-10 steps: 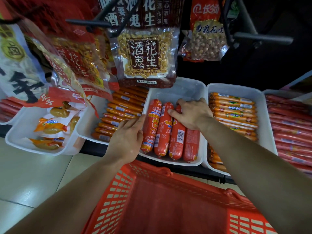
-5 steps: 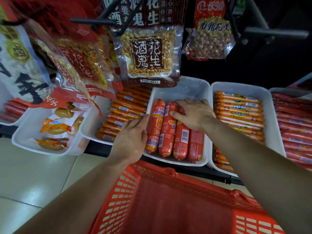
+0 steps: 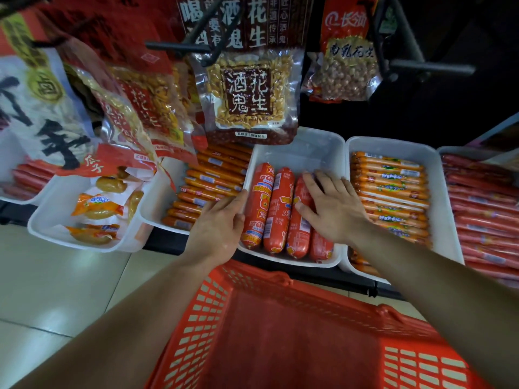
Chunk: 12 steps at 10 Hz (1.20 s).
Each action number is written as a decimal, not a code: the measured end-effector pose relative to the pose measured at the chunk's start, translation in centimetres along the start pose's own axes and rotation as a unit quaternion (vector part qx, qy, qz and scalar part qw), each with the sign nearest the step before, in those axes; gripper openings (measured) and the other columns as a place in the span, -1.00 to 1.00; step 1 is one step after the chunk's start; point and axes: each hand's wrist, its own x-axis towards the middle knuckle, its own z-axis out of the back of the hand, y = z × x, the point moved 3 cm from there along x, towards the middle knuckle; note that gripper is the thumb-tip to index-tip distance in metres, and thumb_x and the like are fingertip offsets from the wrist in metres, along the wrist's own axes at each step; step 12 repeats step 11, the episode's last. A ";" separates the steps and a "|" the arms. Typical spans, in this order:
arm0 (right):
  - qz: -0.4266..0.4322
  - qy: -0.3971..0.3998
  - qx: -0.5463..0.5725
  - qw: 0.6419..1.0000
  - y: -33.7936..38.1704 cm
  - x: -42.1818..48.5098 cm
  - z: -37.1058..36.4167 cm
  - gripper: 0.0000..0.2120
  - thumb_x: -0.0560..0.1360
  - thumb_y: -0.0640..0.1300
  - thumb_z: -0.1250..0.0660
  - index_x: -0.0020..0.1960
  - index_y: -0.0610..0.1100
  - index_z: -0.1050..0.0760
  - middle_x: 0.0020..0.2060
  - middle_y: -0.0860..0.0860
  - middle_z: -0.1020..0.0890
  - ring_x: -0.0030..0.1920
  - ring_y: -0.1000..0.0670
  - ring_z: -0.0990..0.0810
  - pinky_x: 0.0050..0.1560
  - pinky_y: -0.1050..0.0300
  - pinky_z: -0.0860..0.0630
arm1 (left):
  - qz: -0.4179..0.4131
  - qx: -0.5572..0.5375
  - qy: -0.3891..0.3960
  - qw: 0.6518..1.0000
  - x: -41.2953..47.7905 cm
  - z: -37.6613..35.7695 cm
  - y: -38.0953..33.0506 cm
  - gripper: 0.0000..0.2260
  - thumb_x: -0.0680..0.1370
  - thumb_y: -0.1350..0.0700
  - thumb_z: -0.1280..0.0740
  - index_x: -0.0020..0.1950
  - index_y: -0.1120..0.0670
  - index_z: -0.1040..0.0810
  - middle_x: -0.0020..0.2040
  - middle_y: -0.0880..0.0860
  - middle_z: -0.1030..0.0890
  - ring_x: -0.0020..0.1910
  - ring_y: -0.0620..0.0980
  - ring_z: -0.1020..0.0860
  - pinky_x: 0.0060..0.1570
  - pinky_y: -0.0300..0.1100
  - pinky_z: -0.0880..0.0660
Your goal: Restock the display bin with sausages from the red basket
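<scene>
Four thick red sausages (image 3: 278, 209) laid side by side in white display bin (image 3: 309, 153). Two rightmost partly covered by right hand (image 3: 331, 209), fingers straight, pressed flat, nothing gripped. Left hand (image 3: 216, 228) set against bin's left rim, fingers extended, beside leftmost sausage. Red basket (image 3: 252, 279) seen below both wrists.

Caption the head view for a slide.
Left hand at the display bin rim, right hand pressing red sausages, red basket below.
</scene>
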 end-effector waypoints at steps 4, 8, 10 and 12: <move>-0.041 0.040 0.099 0.993 -0.9 -9.2 -2.4 -0.19 0.57 0.39 0.13 0.60 -0.01 0.37 0.53 0.07 0.45 0.58 0.01 0.32 0.58 -0.11 0.11 | 0.063 -0.037 0.151 0.986 -1.8 1.1 0.4 -0.23 0.52 -0.10 -0.44 0.62 -0.14 -0.08 0.46 0.06 -0.44 0.37 0.05 -0.46 0.31 0.02 -0.45; -0.020 0.046 0.102 0.994 -1.0 -8.7 -2.2 -0.24 0.61 0.33 0.13 0.60 -0.04 0.36 0.54 0.01 0.44 0.59 -0.03 0.28 0.58 -0.11 0.12 | 0.060 0.049 0.149 0.986 -1.2 1.2 -0.5 -0.09 0.42 -0.12 -0.53 0.62 -0.14 -0.04 0.44 0.04 -0.46 0.35 0.07 -0.46 0.23 -0.03 -0.47; -0.058 0.108 0.047 0.991 -0.6 -8.8 -0.9 -0.24 0.60 0.34 0.16 0.59 -0.01 0.40 0.52 0.03 0.47 0.57 -0.08 0.33 0.55 -0.22 0.17 | 0.065 0.159 0.195 0.966 -1.5 2.1 -2.0 -0.11 0.48 -0.22 -0.43 0.62 -0.11 0.07 0.50 0.10 -0.37 0.39 0.15 -0.42 0.25 0.06 -0.47; -0.081 0.138 0.032 0.987 -0.3 -9.4 2.0 -0.20 0.58 0.37 0.06 0.61 0.00 0.32 0.57 0.01 0.36 0.58 -0.12 0.30 0.54 -0.28 0.13 | 0.014 0.231 0.209 0.950 -1.1 4.5 -5.7 -0.27 0.54 -0.26 -0.30 0.60 -0.08 -0.06 0.52 0.06 -0.34 0.43 0.14 -0.38 0.31 0.08 -0.43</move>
